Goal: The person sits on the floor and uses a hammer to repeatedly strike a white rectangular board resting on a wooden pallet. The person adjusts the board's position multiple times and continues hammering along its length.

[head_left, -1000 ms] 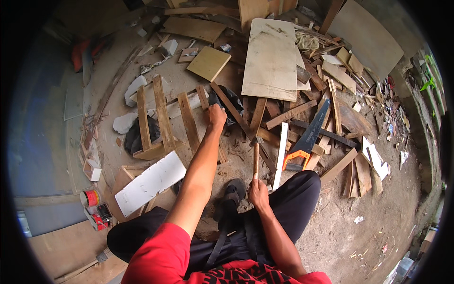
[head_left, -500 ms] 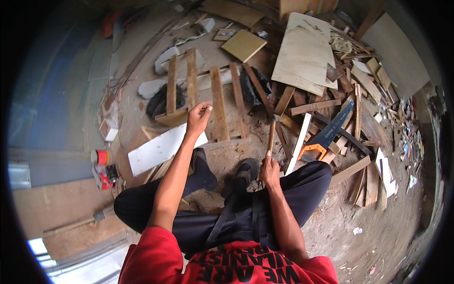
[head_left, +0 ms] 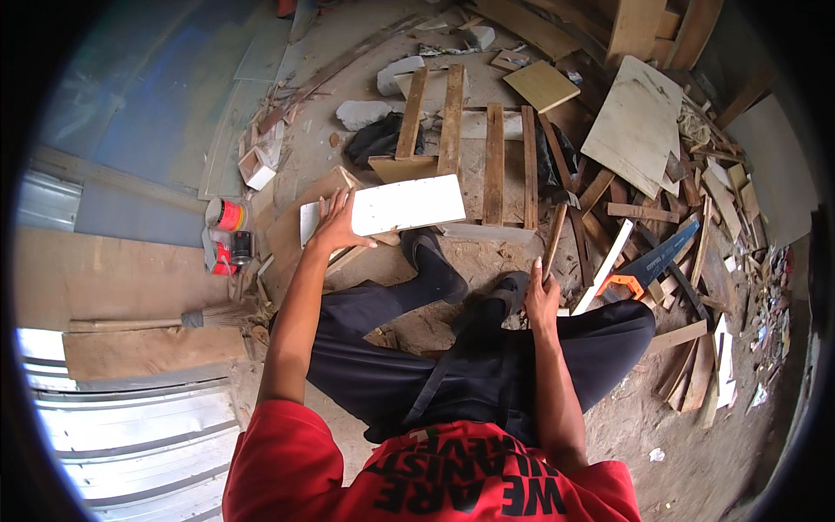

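A white board (head_left: 409,205) lies across low wood in front of my left leg. My left hand (head_left: 334,228) is over its left end, fingers spread and thumb by the near edge; whether it presses on the board is hard to tell. In my right hand (head_left: 543,300), closed beside my right knee, is the wooden handle of a hammer (head_left: 557,230), pointing up and away from me. The hammer's head cannot be made out now. Beyond the board stands a wooden frame of slats (head_left: 494,165).
A handsaw (head_left: 665,259) with an orange handle lies on scrap wood at the right. A big pale panel (head_left: 633,126) leans on the far pile. Tins (head_left: 225,215) and a broom (head_left: 217,315) are at the left, near corrugated metal sheets (head_left: 139,435).
My left hand has gone from raised with fingers curled to spread over the white board's left end. The view has turned leftward. My right hand keeps its hold on the hammer, whose head no longer shows.
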A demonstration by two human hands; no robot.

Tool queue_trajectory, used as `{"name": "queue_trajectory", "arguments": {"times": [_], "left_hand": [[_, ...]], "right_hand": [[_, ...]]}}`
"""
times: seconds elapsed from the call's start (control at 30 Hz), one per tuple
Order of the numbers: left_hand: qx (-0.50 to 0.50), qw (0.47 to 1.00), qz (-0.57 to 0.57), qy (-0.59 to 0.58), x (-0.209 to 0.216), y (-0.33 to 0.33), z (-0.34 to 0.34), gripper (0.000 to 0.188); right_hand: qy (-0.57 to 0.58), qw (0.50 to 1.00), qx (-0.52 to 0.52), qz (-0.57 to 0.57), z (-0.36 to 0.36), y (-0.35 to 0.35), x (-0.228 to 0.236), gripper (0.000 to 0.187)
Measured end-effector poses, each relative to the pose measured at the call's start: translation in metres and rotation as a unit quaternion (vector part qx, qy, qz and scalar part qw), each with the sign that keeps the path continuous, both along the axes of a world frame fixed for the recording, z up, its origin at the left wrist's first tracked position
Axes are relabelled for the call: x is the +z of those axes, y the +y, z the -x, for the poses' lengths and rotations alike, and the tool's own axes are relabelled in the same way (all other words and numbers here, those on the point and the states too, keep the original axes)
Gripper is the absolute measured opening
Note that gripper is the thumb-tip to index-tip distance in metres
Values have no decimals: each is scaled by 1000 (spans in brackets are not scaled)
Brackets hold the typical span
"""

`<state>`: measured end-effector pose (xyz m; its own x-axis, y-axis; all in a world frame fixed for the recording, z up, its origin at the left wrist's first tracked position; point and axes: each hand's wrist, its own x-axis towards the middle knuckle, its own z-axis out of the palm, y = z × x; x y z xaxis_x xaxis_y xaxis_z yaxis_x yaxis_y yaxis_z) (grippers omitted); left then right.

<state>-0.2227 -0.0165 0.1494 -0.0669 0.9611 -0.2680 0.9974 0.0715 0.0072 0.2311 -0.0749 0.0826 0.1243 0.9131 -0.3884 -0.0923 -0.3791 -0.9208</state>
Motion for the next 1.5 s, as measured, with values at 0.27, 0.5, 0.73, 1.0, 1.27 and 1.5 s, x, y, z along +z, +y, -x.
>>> {"name": "queue_trajectory", "arguments": {"times": [0.27, 0.5, 0.73, 1.0, 1.27, 1.5], "left_hand": [[-18, 999, 25, 6, -23, 25, -8, 139], [-50, 997, -50, -21, -47, 25, -31, 136], [-41, 994, -82, -55, -50, 26, -24, 127], [-53, 989, -132, -45, -40, 14, -29, 122], [-57, 973, -164, -155, -18, 28, -31, 113], [-80, 976, -157, -125, -53, 45, -84, 120]], "right_hand": [[-145, 989, 31, -13, -8, -27, -24, 54], [-169, 983, 63, -24, 2, -32, -17, 55], [-250, 964, 66, -67, 2, -32, -28, 51], [-150, 985, 54, -64, 8, -34, -10, 47], [-143, 983, 63, -101, 10, -35, -14, 42], [-146, 983, 71, -87, 10, -31, -17, 43]]}}
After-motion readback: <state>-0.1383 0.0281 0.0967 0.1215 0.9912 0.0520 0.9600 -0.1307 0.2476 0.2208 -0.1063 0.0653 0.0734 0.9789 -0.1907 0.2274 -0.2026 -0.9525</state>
